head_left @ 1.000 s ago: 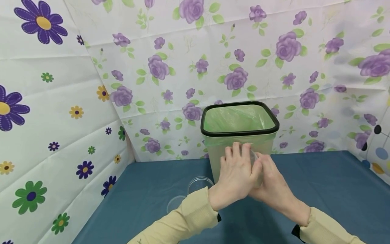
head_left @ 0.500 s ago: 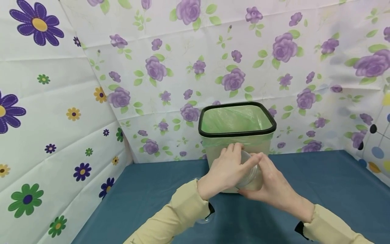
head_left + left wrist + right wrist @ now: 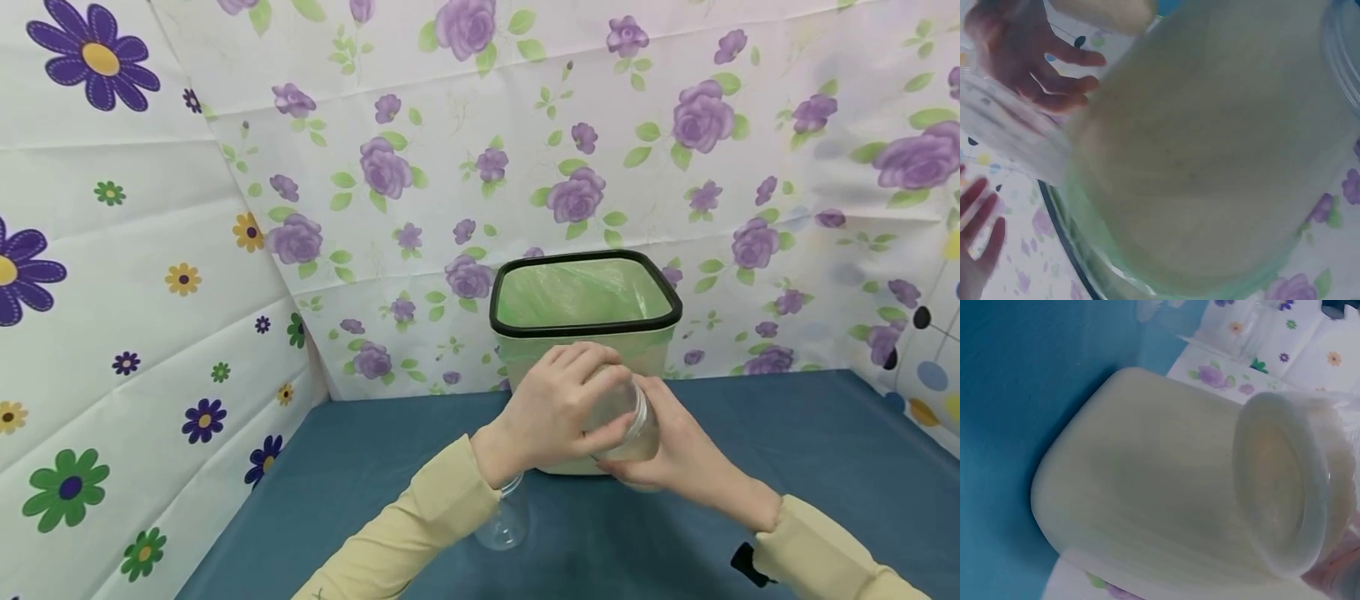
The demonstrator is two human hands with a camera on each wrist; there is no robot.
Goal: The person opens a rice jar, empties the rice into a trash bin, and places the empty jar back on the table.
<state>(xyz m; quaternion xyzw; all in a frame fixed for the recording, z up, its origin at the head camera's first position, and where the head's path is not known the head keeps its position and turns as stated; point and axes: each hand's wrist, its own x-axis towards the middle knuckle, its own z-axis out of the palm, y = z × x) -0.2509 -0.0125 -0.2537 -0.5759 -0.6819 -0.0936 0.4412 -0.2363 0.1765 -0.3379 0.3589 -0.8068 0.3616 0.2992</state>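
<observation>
A clear plastic jar [image 3: 633,446] is held between both hands in front of the bin, tilted with its upper end to the left. My right hand [image 3: 693,458] grips the body from the right side. Around the upper end my left hand [image 3: 551,408] curls its fingers and thumb, next to the ridged ring; whether a separate lid sits there I cannot tell. In the right wrist view the round base of this jar [image 3: 1279,487] shows close up. The left wrist view has it blurred, with the right hand [image 3: 1022,56] beside it.
A pale green bin [image 3: 585,329] with a black rim and green liner stands behind the hands. Another clear jar [image 3: 504,525] stands on the blue tabletop [image 3: 375,450], partly behind the left forearm. Flowered sheets [image 3: 420,208] wall the back and sides.
My left hand has turned over the jar's upper end, its fingers now more curled. The jar has tilted and shifted slightly right. More of the standing jar shows below the left forearm.
</observation>
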